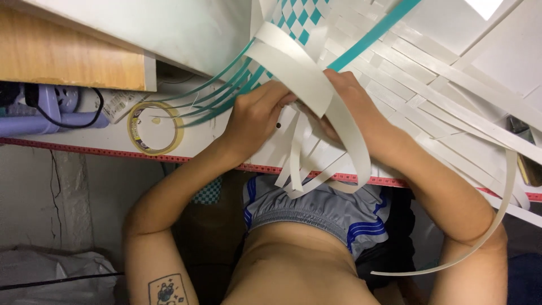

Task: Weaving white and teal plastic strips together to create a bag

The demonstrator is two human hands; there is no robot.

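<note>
While both hands work at the near edge of the white table [113, 138], I judge the step in hand to be weaving: loose white strips [307, 85] are being laced into a mat [395, 79] of white and teal bands that lies across the table's right side. My left hand [254, 118] is curled, its fingers pinching strips just below the teal bands [220, 93]; my right hand [347, 110] is mostly hidden under a broad white strip, and I cannot tell whether it pinches or only presses. The next move, I judge, calls for holding the crossing flat while one strip is drawn over and under. A roll of clear tape [155, 128] with a yellowish core lies flat left of the hands, a small white printed label [121, 104] lies just beyond it, and a red measuring tape [84, 149] runs along the table's edge.
</note>
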